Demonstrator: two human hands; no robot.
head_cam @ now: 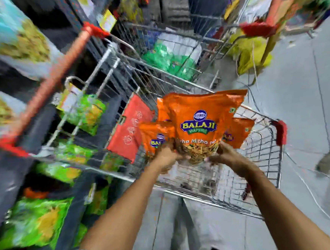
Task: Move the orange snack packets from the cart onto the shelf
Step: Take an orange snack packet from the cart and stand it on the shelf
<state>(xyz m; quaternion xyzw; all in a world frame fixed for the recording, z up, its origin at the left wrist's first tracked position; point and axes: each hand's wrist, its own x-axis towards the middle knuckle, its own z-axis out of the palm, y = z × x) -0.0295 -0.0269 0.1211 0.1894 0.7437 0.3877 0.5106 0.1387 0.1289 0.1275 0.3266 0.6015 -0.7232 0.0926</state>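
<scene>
I hold a bunch of orange snack packets (198, 120) upright above the wire cart (266, 153). My left hand (167, 156) grips their lower left edge and my right hand (223, 154) grips the lower right. The front packet shows a blue and yellow logo; at least two more packets fan out behind it on either side. The dark shelf (44, 120) stands to the left, blurred, with green packets (84, 114) hanging on it.
A red bag (130, 127) stands at the cart's left inner side. A second cart (167, 53) with green packets is parked ahead. A yellow sack (252, 55) hangs at the upper right. Grey floor lies to the right.
</scene>
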